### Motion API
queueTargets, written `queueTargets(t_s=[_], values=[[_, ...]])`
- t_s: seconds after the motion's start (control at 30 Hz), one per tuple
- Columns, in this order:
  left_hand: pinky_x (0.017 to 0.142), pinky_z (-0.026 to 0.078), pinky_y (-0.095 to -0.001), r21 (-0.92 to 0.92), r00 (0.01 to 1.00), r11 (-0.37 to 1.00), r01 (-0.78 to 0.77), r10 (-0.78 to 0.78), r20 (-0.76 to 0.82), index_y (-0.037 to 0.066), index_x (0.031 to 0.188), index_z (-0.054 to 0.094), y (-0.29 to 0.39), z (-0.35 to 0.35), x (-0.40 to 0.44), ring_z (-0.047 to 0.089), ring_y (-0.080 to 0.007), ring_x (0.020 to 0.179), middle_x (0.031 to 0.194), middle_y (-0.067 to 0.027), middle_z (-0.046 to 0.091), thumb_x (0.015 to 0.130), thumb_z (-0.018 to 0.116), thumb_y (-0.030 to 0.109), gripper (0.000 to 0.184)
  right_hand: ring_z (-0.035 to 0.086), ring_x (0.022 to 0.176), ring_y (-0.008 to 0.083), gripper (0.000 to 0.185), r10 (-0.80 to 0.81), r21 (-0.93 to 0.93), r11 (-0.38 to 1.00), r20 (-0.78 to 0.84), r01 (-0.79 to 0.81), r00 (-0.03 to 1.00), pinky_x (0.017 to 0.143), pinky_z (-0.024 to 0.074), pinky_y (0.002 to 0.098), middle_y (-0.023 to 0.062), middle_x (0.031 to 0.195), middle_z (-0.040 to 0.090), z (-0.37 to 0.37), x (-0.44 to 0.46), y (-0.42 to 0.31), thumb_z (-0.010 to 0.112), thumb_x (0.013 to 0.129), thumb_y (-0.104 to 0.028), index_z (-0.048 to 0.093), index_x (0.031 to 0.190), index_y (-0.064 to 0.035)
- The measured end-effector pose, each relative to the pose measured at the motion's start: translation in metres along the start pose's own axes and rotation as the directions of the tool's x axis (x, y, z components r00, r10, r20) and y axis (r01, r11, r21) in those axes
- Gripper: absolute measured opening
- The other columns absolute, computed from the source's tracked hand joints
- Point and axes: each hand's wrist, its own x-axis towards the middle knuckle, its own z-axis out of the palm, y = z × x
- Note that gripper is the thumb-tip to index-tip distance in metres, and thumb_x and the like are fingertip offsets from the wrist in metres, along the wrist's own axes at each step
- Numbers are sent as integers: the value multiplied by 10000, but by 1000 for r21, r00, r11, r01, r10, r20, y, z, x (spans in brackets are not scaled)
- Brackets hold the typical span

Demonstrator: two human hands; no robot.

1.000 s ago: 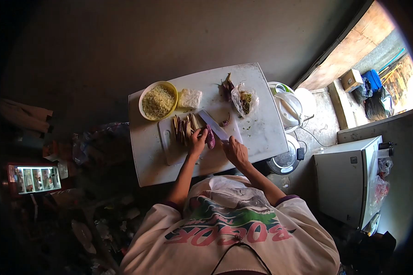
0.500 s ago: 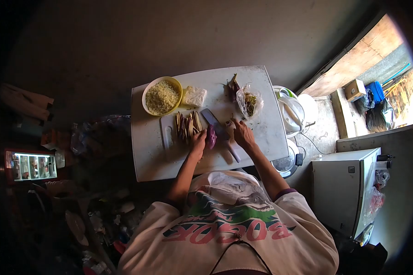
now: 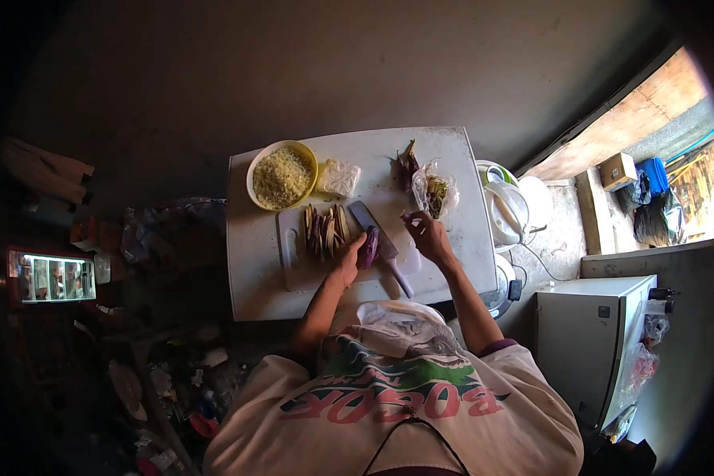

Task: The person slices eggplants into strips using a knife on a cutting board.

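Observation:
My left hand (image 3: pixel 347 259) is closed around a purple eggplant piece (image 3: pixel 368 247) on the white cutting board (image 3: pixel 295 274). Just beyond it lie several cut eggplant strips (image 3: pixel 325 230). A knife (image 3: pixel 388 252) with a pale purple handle rests across the board, to the right of the held piece, touched by neither hand. Right of the board, my right hand (image 3: pixel 428 238) pinches a small purplish bit (image 3: pixel 407 216) that looks like an eggplant end. Close beyond that hand is a clear plastic bag (image 3: pixel 446 195) with trimmings, beside a dark eggplant (image 3: pixel 408 165).
On the white table (image 3: pixel 254 297) stand a yellow bowl (image 3: pixel 312 176) of pale, grainy food and a white plastic-wrapped block (image 3: pixel 340 178). To the right are white appliances (image 3: pixel 505 202) with a cord and a small fridge (image 3: pixel 577 341). A wall rises behind the table.
My right hand has picked up the small eggplant end from the board and drawn it up and slightly right, towards the bag. My left hand stays on the eggplant piece; the view has shifted slightly.

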Motion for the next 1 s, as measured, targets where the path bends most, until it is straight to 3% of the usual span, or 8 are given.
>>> queueTargets(t_s=[0.13, 0.27, 0.53, 0.6, 0.73, 0.83, 0.9, 1.0], values=[[824, 558, -330, -60, 999, 998, 30, -27, 44, 33, 1261, 612, 16, 23, -5, 698, -218, 930, 1082, -79, 705, 998, 591, 370, 427, 651, 543, 207, 332, 103, -84, 989, -168, -119, 980, 528, 491, 360, 150, 697, 689, -38, 13, -30, 659, 955, -327, 687, 1049, -9], [874, 555, -350, -57, 996, 998, 21, -16, 88, 51, 1245, 628, 27, 41, -2, 695, -230, 996, 1084, -101, 706, 976, 622, 368, 416, 659, 538, 225, 424, 208, -80, 968, -277, -238, 938, 538, 491, 375, 154, 610, 652, -57, 39, -32, 619, 973, -417, 725, 960, -6], [858, 558, -365, -165, 998, 986, 27, -16, 65, 54, 1205, 640, 25, 41, -3, 689, -210, 932, 1078, -91, 700, 989, 595, 368, 383, 668, 543, 275, 342, -52, -200, 979, -378, -27, 924, 544, 495, 389, 180, 643, 665, -34, 20, -10, 675, 944, -349, 693, 1013, -15], [836, 557, -365, -163, 999, 987, -2, 11, 50, 61, 1177, 647, 17, 27, 3, 678, -197, 896, 1065, -72, 696, 992, 585, 366, 362, 718, 766, 387, 271, 227, -81, 970, -48, -230, 973, 671, 544, 458, 228, 802, 713, -26, 1, -16, 689, 919, -291, 689, 1006, -34], [816, 546, -352, -110, 995, 990, -92, 95, 24, 70, 1141, 655, 12, 17, -7, 670, -181, 875, 1020, -48, 695, 998, 578, 329, 306, 703, 688, 322, 422, 75, -253, 967, 184, -27, 980, 628, 539, 420, 180, 711, 684, 23, -47, 11, 749, 875, -337, 593, 1064, 6], [767, 516, -313, 108, 986, 982, -157, 162, -35, 50, 1091, 651, 9, 16, -20, 650, -163, 836, 953, -40, 697, 950, 665, 328, 312, 667, 911, 457, 646, 162, -299, 950, 216, -93, 963, 777, 524, 511, 260, 975, 685, 43, -79, 7, 781, 808, -402, 435, 1190, -12], [720, 511, -333, 669, 857, 651, -358, 514, -42, 15, 1007, 635, 4, 18, -27, 634, -172, 774, 859, -51, 675, 862, 772, 374, 411, 665, 929, 453, 631, 162, -306, 947, 193, -97, 968, 792, 522, 510, 265, 996, 681, 51, -86, 1, 774, 801, -377, 444, 1198, -13], [684, 508, -360, 735, 752, 513, -443, 659, -8, 7, 936, 608, -27, -11, 7, 630, -206, 733, 790, -87, 650, 769, 844, 436, 516, 651, 981, 460, 562, 272, -288, 934, 185, -212, 945, 833, 511, 517, 287, 1050, 665, 49, -90, -19, 713, 813, -281, 457, 1239, -20]])
